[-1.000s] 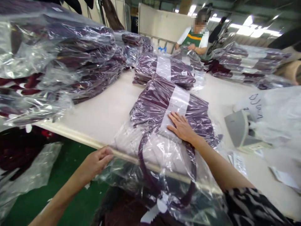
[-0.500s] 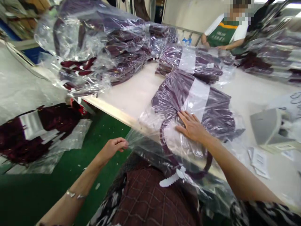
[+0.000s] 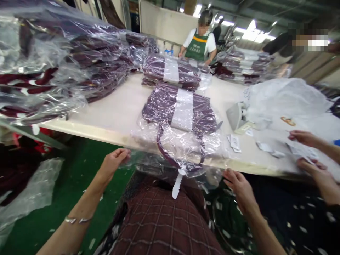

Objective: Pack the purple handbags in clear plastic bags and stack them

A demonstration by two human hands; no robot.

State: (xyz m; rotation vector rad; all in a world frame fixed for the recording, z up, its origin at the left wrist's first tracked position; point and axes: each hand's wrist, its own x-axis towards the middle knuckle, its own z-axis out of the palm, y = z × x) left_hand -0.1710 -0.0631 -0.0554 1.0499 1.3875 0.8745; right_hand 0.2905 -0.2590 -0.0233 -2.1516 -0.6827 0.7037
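Observation:
A folded dark purple garment [image 3: 203,109] with a white paper band [image 3: 183,108] lies in a clear plastic bag [image 3: 170,141] at the table's front edge. Its curved hanging loop shows through the bag, and a white toothed tag [image 3: 176,186] hangs over the edge. My left hand [image 3: 115,159] pinches the bag's left corner below the edge. At the right corner, my right hand [image 3: 236,182] pinches the plastic. Both hands are closed, with the bag stretched between them.
Bagged garments pile up on the left of the table [image 3: 111,102]; another bagged stack [image 3: 154,71] lies behind. A dispenser [image 3: 236,118], labels [image 3: 234,143] and white plastic [image 3: 289,95] are at right. A person in a green apron [image 3: 196,47] stands across; another person's hands [image 3: 308,138] hold papers.
My right hand has left the top of the garment and now grips the bag's right corner. The tag hangs straighter. The view has turned right, bringing another person's hands into sight.

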